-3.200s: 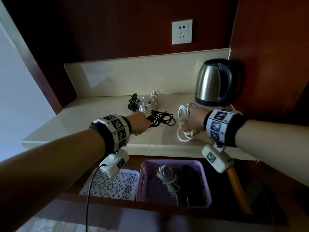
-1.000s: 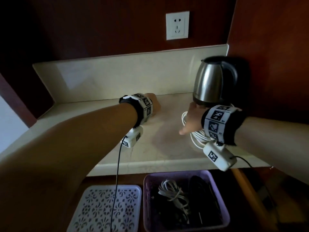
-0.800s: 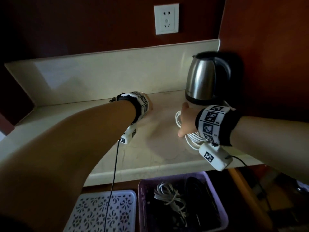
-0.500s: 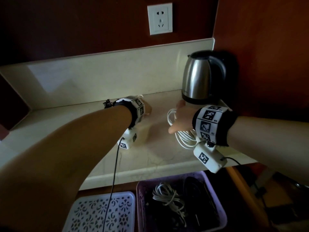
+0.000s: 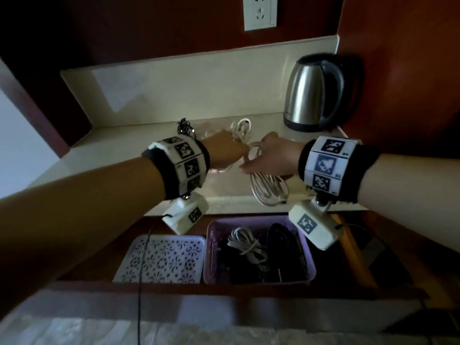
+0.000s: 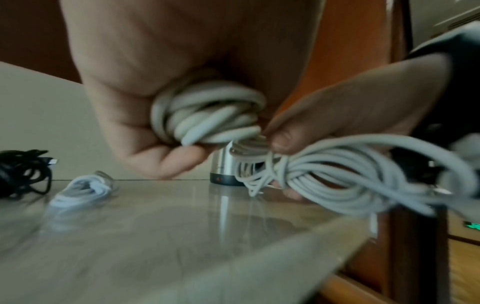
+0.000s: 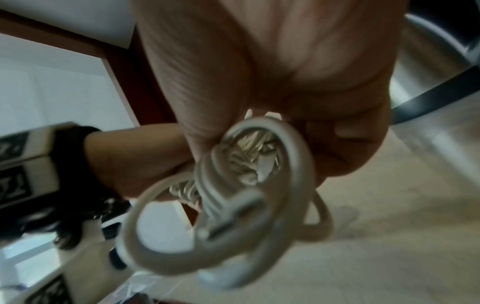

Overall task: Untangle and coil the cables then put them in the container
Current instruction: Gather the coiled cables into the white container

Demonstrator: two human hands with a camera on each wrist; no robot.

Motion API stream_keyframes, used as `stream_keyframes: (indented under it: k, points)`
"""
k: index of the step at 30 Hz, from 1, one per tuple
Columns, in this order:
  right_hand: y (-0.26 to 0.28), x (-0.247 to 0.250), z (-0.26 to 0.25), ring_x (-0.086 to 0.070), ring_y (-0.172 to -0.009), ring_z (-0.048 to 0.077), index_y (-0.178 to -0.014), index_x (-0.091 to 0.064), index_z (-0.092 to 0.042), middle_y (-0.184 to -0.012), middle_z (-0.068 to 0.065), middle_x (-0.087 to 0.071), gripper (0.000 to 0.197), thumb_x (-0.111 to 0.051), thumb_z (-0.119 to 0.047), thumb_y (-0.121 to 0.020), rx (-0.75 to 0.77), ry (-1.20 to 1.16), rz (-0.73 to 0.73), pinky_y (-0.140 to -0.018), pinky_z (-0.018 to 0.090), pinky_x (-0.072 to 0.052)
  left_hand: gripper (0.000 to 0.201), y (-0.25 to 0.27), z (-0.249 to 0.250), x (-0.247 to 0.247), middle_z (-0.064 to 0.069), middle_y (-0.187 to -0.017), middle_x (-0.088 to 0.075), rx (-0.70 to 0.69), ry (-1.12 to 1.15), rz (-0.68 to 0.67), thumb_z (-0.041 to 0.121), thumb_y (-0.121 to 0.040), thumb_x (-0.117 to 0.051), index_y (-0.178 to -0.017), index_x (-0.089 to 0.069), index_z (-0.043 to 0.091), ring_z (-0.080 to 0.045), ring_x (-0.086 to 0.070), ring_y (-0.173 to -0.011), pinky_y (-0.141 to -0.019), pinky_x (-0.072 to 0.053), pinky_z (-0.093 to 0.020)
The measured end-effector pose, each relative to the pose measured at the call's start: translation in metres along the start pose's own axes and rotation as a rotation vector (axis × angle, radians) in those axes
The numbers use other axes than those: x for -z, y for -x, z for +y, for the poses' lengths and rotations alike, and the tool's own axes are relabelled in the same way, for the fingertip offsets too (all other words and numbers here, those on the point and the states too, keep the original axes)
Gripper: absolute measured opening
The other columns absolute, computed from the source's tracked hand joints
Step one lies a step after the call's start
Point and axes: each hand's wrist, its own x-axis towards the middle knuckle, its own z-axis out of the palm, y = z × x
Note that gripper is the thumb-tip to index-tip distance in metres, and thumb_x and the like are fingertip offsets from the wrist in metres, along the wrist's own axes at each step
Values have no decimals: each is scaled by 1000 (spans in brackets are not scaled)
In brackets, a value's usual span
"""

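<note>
Both hands on white cable bundles above the counter (image 5: 139, 155), close together. Left hand (image 5: 225, 151) fisted round a short thick bundle (image 6: 207, 111); fingers curled tight under it, loops bulging out of the fist in the left wrist view. Right hand (image 5: 272, 158) pinching the neck of a larger coil (image 5: 268, 188); thumb and fingers closed on the strands, loops hanging toward the counter's front edge, plug end (image 7: 233, 214) dangling loose at the bottom. Long axis of the large coil running front to back, from the right-hand pinch toward the edge. Left bundle just beside that pinch, possibly touching; whether one cable or two, cannot tell. Purple container (image 5: 310, 260) directly below and in front of the counter edge, already holding a white coil (image 5: 245, 245) and dark cables. Right hand nearer to it, almost straight above. Judged next: tidy the loose end, then drop straight down. On the counter behind, apart: black tangle (image 6: 20, 170) and small white bundle (image 6: 80, 191). Kettle (image 5: 316, 93) at right rear.
</note>
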Motion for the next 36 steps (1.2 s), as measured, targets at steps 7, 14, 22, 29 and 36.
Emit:
stream_keyframes:
  k: [7, 14, 22, 29, 36]
  points:
    - [41, -30, 2, -71, -70, 20, -99, -72, -9, -87, 10, -76, 44, -81, -43, -73, 61, -9, -384, -62, 28, -57, 41, 92, -35, -29, -12, -53, -42, 233, 279, -397, 13, -94, -44, -53, -45, 8, -17, -41, -40, -51, -38, -24]
    - [75, -55, 8, -52, -73, 13, -84, -55, -12, -75, -4, -60, 28, -63, -37, -94, 185, 303, -516, -62, 13, -36, 26, 104, -31, -59, -2, -63, -55, 355, 169, -470, 18, -96, -53, -71, -54, 13, -14, -52, -54, -57, -48, -27]
    - [64, -72, 27, -48, -82, 16, -97, -58, -12, -81, 1, -52, 36, -56, -48, -96, 161, 419, -462, -63, 22, -29, 9, 79, -32, -78, -5, -77, -71, 437, 212, -495, 4, -95, -57, -90, -64, 2, -17, -68, -72, -68, -47, -18]
    - [51, -64, 33, -48, -48, 10, -63, -51, -15, -55, -3, -51, 38, -69, -35, -90, -17, 210, -408, -44, 18, -38, 12, 57, -42, -58, -7, -100, -70, 328, 145, -463, 16, -98, -58, -101, -64, 5, -24, -69, -102, -69, -50, -11]
    - [44, -77, 17, -69, -68, 23, -95, -54, 2, -90, 15, -64, 49, -57, -47, -96, -193, 247, -656, -69, 35, -60, 13, 44, -58, -37, -15, -79, -59, 342, 133, -526, 6, -96, -49, -84, -56, 5, -27, -57, -76, -77, -55, -33]
